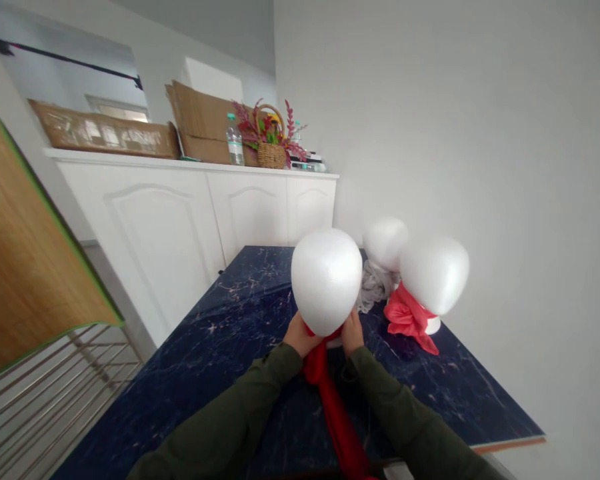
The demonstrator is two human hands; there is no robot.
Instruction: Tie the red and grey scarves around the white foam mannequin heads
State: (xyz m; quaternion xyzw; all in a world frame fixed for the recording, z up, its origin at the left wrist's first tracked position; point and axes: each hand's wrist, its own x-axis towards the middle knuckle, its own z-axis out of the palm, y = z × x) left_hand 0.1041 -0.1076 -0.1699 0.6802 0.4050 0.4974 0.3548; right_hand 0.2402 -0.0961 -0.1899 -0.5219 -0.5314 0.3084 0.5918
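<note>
A white foam mannequin head (326, 280) stands upright on the dark blue table, close in front of me. Around its neck goes a red scarf (330, 400), with a long tail hanging toward me over the table's near edge. My left hand (303, 335) is curled at the left side of the neck, closed on the scarf. On the neck's right side my right hand (351, 332) is likewise closed against the scarf. The head and neck hide most of the fingertips of both hands.
To the right stand a foam head (435, 273) with a coral-red scarf (411, 317) and another foam head (385, 241) with a grey scarf (375, 285). White cabinets (165, 227) line the back, bearing boxes, a bottle (235, 143) and a flower basket (271, 155). A metal rack (60, 393) is at left.
</note>
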